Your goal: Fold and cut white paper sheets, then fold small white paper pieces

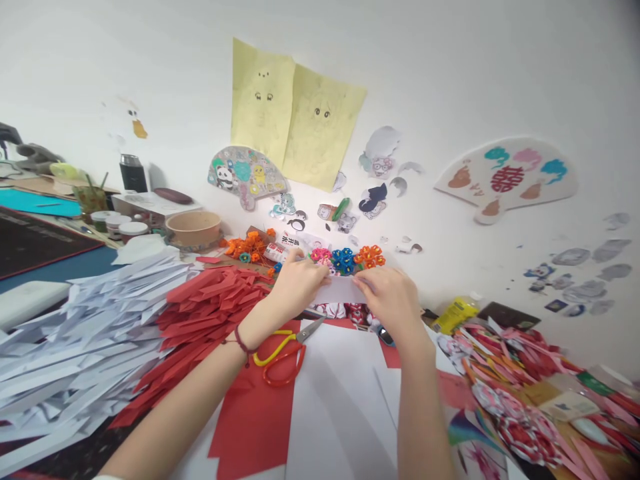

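A white wall [450, 80] backs the whole scene, with a double-happiness fan [507, 177] mounted high, beyond and to the right of the yellow-and-red-handled scissors [299, 337], our landmark here. And in the head view, just past the scissors' tip and to the right, here's the action: a white paper strip [340, 291] stretched between two hands! Left hand [303, 280] at the left end, fingers curled in close; right hand [393, 293] pinching the right end between thumb and fingertips. Neither is spread wide. How the left thumb sits, I cannot tell.

Good form here, I'd judge, means matching pinches near the ends, wrists level, and just enough tension to keep that strip flat without creasing it. Mind the quilled-looking blue flowers [344, 261] right behind, beyond the scissors; a low, steady grip should spare them a knock.

Left of the scissors, look at that heap of red paper strips [210, 307], and farther left, the white paper strips [100, 347]. Underneath the scissors, red paper [255, 427]!
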`<action>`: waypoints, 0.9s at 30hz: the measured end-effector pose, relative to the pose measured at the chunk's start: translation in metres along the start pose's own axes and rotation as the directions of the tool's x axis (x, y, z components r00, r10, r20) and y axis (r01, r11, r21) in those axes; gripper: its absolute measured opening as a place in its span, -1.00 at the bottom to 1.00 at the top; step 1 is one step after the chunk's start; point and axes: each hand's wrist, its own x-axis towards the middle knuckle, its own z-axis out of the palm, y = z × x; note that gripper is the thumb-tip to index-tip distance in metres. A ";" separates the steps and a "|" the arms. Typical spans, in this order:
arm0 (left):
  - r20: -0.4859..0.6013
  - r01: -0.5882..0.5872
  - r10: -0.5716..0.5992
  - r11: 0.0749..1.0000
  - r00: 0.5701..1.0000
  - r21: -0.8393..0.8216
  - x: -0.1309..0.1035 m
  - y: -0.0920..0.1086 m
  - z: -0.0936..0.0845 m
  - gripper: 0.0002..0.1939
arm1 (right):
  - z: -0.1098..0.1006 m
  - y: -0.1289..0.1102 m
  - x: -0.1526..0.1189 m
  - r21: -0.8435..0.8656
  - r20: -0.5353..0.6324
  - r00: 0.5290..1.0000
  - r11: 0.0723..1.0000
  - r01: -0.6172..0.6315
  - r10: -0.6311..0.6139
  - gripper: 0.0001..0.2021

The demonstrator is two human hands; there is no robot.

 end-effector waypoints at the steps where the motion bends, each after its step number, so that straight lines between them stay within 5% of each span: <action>1: 0.004 -0.012 0.012 1.000 1.000 -0.002 0.000 0.001 0.000 -0.77 | 0.000 -0.005 0.001 0.002 0.013 0.999 0.999 0.032 -0.032 -0.85; 9: 0.052 -0.073 0.074 0.997 0.996 -0.024 -0.001 0.005 -0.004 -0.79 | 0.007 -0.035 0.007 0.100 0.116 0.987 0.990 0.100 -0.111 -0.81; 27: 0.059 -0.080 0.085 0.993 0.995 -0.090 0.002 -0.001 -0.020 -0.79 | 0.007 -0.035 0.004 0.304 0.044 0.995 0.950 0.071 -0.088 -0.79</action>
